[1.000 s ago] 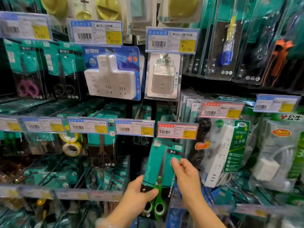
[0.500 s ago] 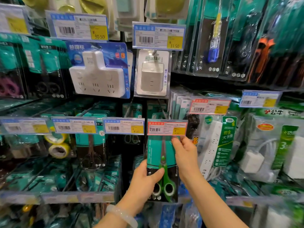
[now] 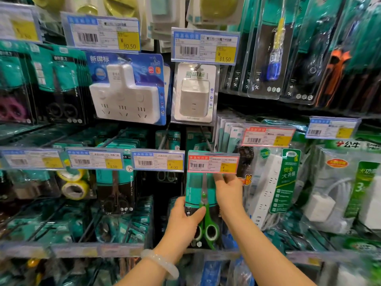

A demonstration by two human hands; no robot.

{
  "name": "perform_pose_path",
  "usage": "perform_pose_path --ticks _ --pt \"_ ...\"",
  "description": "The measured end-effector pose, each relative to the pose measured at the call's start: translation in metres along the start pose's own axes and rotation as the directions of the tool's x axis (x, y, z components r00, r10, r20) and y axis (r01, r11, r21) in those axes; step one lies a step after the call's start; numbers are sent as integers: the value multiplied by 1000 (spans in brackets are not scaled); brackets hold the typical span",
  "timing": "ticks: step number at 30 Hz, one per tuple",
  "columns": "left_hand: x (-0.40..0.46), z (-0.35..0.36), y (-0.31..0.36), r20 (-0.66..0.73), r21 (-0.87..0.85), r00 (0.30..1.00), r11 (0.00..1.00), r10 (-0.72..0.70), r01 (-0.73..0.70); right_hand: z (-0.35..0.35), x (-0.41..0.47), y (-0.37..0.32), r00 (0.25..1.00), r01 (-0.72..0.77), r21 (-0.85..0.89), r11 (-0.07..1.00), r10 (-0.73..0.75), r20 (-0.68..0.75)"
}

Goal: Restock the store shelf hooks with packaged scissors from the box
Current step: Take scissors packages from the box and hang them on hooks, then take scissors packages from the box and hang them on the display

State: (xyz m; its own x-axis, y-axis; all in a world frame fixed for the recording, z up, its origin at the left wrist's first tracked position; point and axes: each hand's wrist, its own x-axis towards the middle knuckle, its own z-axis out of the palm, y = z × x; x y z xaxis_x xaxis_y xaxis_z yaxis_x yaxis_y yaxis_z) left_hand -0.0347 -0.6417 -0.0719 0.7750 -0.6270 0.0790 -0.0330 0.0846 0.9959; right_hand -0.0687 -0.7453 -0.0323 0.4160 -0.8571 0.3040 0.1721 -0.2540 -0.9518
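Store shelving packed with hanging packages is filling my view. My left hand (image 3: 183, 221) is gripping the lower part of the scissors pack (image 3: 201, 203), thumb across its front. My right hand (image 3: 227, 189) is pinching its upper right edge, just under the red price tag (image 3: 213, 163), beside the power strip package (image 3: 272, 188).
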Motion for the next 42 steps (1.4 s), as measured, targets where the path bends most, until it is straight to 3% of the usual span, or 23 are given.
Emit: perform_pose_path --ticks 5,6,9,12,14,16,17,20,22,25,29,32,37,40,42 --pt "42 8 -4 -31 256 999 966 -30 37 13 18 7 990 -138 -167 976 138 -16" --pt "49 10 -4 -44 275 998 960 -48 59 15 21 5 981 -178 -295 939 194 25" --pt "70 14 -6 -70 297 994 950 -80 97 23 35 -3 966 -59 -760 647 230 121" --pt "88 15 -12 -62 397 993 910 -101 118 28 45 -9 945 56 -840 540 243 219" --pt "87 14 -13 -125 478 983 860 -138 181 27 39 -5 947 45 -765 643 217 238" --pt "72 12 -14 -178 613 980 769 -90 182 18 20 5 960 -30 -642 766 201 195" --pt "59 11 -15 -153 713 988 688 -34 135 9 5 9 960 -18 -638 770 191 204" --pt "18 11 -20 105 896 986 417 127 -149 -34 -37 25 913 107 -716 690 217 345" --pt "0 20 -22 297 917 947 241 118 -318 -69 -56 36 909 162 -799 580 228 350" --pt "-21 56 -23 512 851 856 93 72 -516 -127 -73 47 941 130 -901 414 236 244" --pt "-53 122 -34 705 708 709 57 6 -704 -206 -94 55 955 40 -989 143 286 80" --pt "-78 170 -50 798 602 601 28 -49 -798 -262 -114 68 941 -58 -998 17 335 -49" --pt "-118 244 -80 866 479 464 40 -189 -877 -354 -148 86 910 -181 -983 -41 372 -184" --pt "-138 289 -83 932 358 356 26 -68 -933 -413 -158 97 859 -312 -950 -19 422 -290" --pt "-148 320 -89 944 321 313 66 -103 -945 -453 -160 106 808 -417 -909 -8 455 -374"
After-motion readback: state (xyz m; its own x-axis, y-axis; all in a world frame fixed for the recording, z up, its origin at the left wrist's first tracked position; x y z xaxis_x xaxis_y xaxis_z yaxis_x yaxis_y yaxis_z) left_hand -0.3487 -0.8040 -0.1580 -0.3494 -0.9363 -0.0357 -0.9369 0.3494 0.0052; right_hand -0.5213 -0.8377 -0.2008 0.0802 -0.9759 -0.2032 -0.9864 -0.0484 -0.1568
